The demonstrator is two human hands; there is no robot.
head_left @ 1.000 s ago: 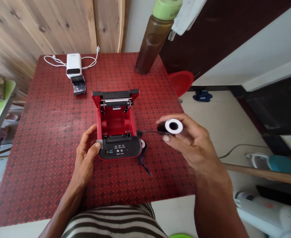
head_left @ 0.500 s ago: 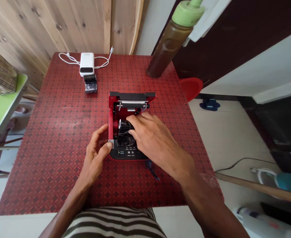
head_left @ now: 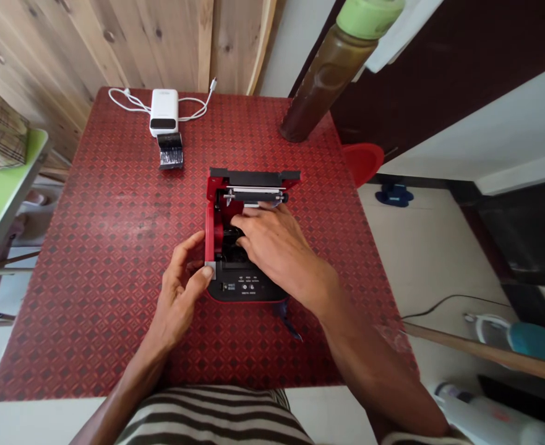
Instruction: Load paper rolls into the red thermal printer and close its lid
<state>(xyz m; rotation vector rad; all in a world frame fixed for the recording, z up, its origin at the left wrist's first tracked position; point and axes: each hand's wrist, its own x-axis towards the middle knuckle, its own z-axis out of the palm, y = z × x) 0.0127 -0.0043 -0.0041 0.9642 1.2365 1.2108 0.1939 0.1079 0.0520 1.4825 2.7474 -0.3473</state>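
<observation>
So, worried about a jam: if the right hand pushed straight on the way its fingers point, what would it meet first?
Probably the metal bar of the open lid, just beyond the right hand.

I make out a small red printer (head_left: 216, 232), black button panel facing me, lid swung up and open, sitting flat nearer me than the brown bottle (head_left: 321, 80), dark roll (head_left: 229, 238) lying in its bay, half hidden

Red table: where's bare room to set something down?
Bare: left side of table, from white charger to near edge; also between bottle and red printer. Crowded: centre, left hand and right hand on the printer.
</observation>
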